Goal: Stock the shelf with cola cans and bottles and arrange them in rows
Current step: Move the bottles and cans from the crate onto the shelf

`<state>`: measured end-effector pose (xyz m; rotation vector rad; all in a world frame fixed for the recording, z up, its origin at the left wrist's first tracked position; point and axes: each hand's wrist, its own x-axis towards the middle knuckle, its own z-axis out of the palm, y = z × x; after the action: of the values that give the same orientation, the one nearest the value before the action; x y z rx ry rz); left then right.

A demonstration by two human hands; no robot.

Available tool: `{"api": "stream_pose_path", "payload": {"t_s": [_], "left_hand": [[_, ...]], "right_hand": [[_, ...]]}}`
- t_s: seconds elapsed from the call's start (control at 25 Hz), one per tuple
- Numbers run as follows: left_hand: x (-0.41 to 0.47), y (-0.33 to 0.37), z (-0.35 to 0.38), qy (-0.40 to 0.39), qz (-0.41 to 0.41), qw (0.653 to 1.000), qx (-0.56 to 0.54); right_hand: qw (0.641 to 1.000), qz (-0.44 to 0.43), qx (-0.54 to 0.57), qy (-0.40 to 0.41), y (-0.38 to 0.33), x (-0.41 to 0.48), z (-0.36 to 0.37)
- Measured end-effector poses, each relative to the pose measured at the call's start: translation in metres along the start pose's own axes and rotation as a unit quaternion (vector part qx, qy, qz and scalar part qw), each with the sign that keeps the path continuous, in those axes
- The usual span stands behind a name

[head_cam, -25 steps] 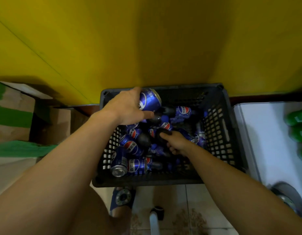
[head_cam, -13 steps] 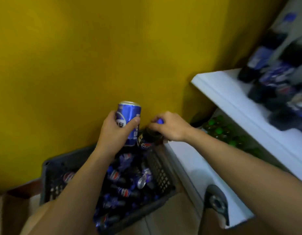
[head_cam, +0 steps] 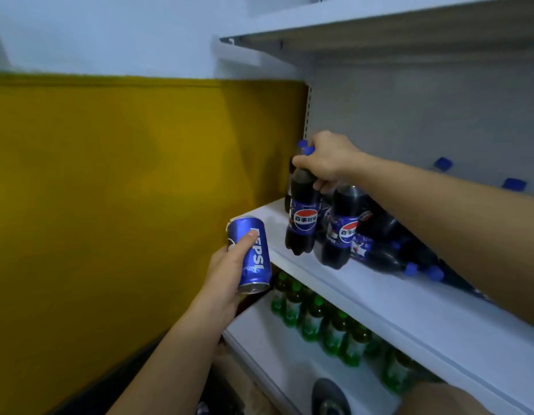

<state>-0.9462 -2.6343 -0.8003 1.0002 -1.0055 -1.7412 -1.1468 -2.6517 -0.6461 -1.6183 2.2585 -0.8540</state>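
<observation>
The cola can [head_cam: 253,254] at centre left of your view is thin metal with a glossy blue printed skin and a bare silvery rim. The cola bottle [head_cam: 301,217] just right of it is clear, shiny plastic with a slick wrap label. The shelf board [head_cam: 379,298] under it looks like smooth white painted metal, though blur leaves that unsure; the yellow wall [head_cam: 110,205] at left is matt, and the green bottles [head_cam: 313,313] lower down are glossy plastic.

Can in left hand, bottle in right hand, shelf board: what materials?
Can: likely aluminium, glossy blue print, bare silvery rim at its end. Bottle: clear plastic, probably PET; dark cola shows through, blue cap, printed label. Shelf: smooth white finish, probably painted metal, unconfirmed.
</observation>
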Motion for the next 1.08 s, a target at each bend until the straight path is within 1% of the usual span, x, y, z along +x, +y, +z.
{"api": "stream_pose_path", "payload": {"t_s": [0.12,0.28,0.4,0.48,0.6,0.64,0.68,0.72,0.8,0.84,0.88,0.96,1.08], "left_hand": [[-0.002,0.000,0.012,-0.010,-0.003,1.000,0.006],[-0.002,-0.004,0.004,-0.009,0.002,0.999,0.042],[0.001,-0.005,-0.002,-0.025,0.011,0.997,0.079],[0.004,-0.005,-0.001,-0.024,0.011,0.996,0.090],[0.003,-0.002,0.013,-0.028,0.004,0.997,0.075],[0.000,0.000,0.020,-0.036,0.006,0.997,0.063],[-0.003,0.003,0.028,-0.045,0.008,0.998,0.052],[-0.004,0.004,0.037,-0.055,0.011,0.998,0.038],[-0.009,0.002,0.061,-0.069,0.012,0.997,-0.017],[-0.012,0.001,0.076,-0.078,0.007,0.996,-0.045],[-0.017,-0.003,0.095,-0.090,0.001,0.994,-0.061],[-0.031,-0.017,0.138,-0.136,-0.013,0.988,-0.073],[-0.056,-0.052,0.204,-0.231,-0.059,0.969,-0.061]], "right_hand": [[0.996,0.083,0.038,-0.016,0.019,0.020,0.014],[0.991,0.120,0.057,0.006,0.027,0.043,0.024],[0.988,0.137,0.073,0.005,0.028,0.044,0.019],[0.993,0.103,0.053,0.015,0.026,0.034,0.019],[0.996,-0.041,0.034,0.075,0.028,-0.001,0.024],[0.993,-0.082,0.032,0.077,0.031,-0.018,0.029],[0.992,-0.100,0.046,0.054,0.037,-0.036,0.035],[0.993,-0.089,0.079,0.010,0.043,-0.055,0.041],[0.978,-0.015,0.187,-0.090,0.057,-0.087,0.050],[0.965,0.014,0.239,-0.106,0.065,-0.097,0.051],[0.957,0.034,0.276,-0.084,0.078,-0.104,0.047],[0.948,0.075,0.309,-0.016,0.109,-0.114,0.026],[0.944,0.133,0.299,0.039,0.170,-0.146,-0.019]]}}
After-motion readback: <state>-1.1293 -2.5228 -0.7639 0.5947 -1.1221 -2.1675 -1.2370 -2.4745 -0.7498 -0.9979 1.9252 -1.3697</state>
